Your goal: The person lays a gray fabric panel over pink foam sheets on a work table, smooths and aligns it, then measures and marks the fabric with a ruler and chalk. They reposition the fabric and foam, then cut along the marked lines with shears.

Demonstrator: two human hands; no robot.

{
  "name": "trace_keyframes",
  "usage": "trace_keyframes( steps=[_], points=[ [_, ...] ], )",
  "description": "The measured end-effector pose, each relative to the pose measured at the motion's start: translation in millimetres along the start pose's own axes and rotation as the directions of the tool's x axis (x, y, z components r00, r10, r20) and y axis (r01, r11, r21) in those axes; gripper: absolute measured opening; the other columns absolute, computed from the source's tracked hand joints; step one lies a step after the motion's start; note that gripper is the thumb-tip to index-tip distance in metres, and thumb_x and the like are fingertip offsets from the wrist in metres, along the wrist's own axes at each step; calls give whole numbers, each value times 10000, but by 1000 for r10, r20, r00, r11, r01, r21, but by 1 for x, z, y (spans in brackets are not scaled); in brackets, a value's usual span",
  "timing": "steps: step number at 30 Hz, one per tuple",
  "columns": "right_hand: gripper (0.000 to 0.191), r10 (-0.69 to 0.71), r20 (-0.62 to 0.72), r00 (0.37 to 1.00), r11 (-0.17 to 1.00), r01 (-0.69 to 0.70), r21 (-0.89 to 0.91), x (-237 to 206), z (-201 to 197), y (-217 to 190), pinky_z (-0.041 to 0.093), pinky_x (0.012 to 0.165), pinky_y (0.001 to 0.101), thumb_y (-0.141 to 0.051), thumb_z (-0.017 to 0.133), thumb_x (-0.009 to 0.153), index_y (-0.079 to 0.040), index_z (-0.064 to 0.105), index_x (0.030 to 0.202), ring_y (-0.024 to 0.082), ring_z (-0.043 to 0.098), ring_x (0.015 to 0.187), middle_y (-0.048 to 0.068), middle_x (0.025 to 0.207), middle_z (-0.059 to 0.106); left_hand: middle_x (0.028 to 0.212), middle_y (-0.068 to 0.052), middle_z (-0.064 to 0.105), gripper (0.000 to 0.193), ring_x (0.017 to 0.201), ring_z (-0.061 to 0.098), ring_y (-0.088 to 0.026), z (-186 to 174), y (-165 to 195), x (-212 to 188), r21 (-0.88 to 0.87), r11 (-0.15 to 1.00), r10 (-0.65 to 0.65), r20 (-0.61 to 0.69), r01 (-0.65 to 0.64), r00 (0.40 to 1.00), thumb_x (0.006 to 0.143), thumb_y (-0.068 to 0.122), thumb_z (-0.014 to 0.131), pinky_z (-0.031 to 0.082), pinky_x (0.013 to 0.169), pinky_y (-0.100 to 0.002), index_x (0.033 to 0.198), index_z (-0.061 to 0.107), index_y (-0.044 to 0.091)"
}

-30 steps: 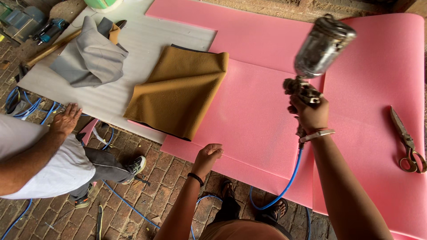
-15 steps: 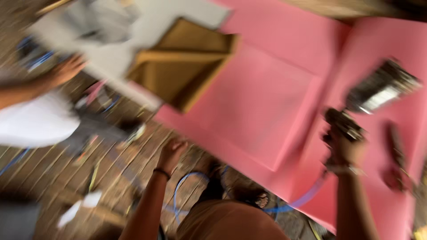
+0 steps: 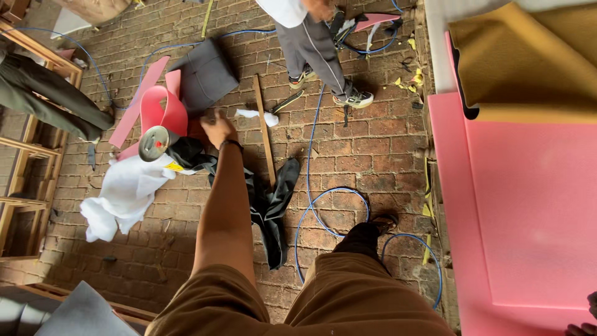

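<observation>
My left hand (image 3: pixel 217 127) reaches down over the brick floor with its fingers loosely apart and nothing in it. It hangs just right of a round metal can (image 3: pixel 155 143) and above a black cloth (image 3: pixel 268 205). Curled pink foam scraps (image 3: pixel 158 107) and a grey cushion (image 3: pixel 205 74) lie just beyond the hand. A blue hose (image 3: pixel 323 205) loops on the bricks near my dark shoe (image 3: pixel 367 231). Only a sliver of what may be my right hand (image 3: pixel 579 328) shows at the bottom right corner, by the pink foam sheet (image 3: pixel 528 218).
A tan fabric (image 3: pixel 528 62) lies folded on the foam's far end. A person in grey trousers (image 3: pixel 314 46) stands ahead; another person's dark-trousered leg (image 3: pixel 50 93) is at left. A wooden stick (image 3: pixel 264 130), white cloth (image 3: pixel 124 193) and wooden frames (image 3: pixel 25 186) crowd the floor.
The view has swung from the pink foam table down to the brick floor. My left hand left the foam's edge and now stretches toward the floor. The spray gun is out of sight.
</observation>
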State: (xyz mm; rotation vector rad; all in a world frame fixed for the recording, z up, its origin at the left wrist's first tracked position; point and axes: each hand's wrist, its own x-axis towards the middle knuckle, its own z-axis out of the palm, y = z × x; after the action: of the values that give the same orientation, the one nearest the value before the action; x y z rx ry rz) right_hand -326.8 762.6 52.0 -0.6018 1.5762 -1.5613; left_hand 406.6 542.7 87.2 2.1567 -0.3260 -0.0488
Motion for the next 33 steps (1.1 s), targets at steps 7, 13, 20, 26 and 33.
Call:
trace_keyframes(
  steps=[7,13,20,26,33],
  points=[
    [297,-22,33,999,1000,22,0,-12,-2,-15,618,768,320,-10,686,1055,25,625,1343,158,698,881,83,1063,700,1261,-210,683,811,1170,657,-356,84,-71,-173,334,887,46,626,-320,779,818,667,705,519,987,-449,1370,596,83],
    [320,-58,-29,998,998,58,19,-50,-32,-28,622,787,318,11,681,1054,36,613,1366,153,699,904,88,1088,701,1372,-235,629,673,1290,586,-369,106,-102,-287,-20,948,177,863,-318,473,829,425,770,470,1078,-438,1354,603,39],
    [297,-151,-288,946,980,107,-165,-92,-61,-74,552,652,293,8,664,1006,41,649,1301,156,685,779,93,948,700,1274,-149,711,465,1160,693,-271,107,-85,-371,-286,890,340,936,-356,97,897,324,692,537,988,-381,1266,692,40],
    [399,5,-116,993,998,-13,-64,-97,-27,-97,563,596,271,50,648,877,21,666,1275,123,675,694,78,944,747,1219,-133,744,405,1147,707,-246,109,-57,-386,-318,900,339,940,-299,22,897,267,687,536,975,-357,1232,704,42],
    [406,-45,-119,992,998,40,-41,-66,1,-120,548,590,258,34,661,890,18,669,1295,128,669,687,87,907,733,1218,-113,752,370,1153,705,-232,104,-42,-398,-258,906,268,963,-335,-17,894,212,663,531,967,-344,1223,720,54]
  ],
)
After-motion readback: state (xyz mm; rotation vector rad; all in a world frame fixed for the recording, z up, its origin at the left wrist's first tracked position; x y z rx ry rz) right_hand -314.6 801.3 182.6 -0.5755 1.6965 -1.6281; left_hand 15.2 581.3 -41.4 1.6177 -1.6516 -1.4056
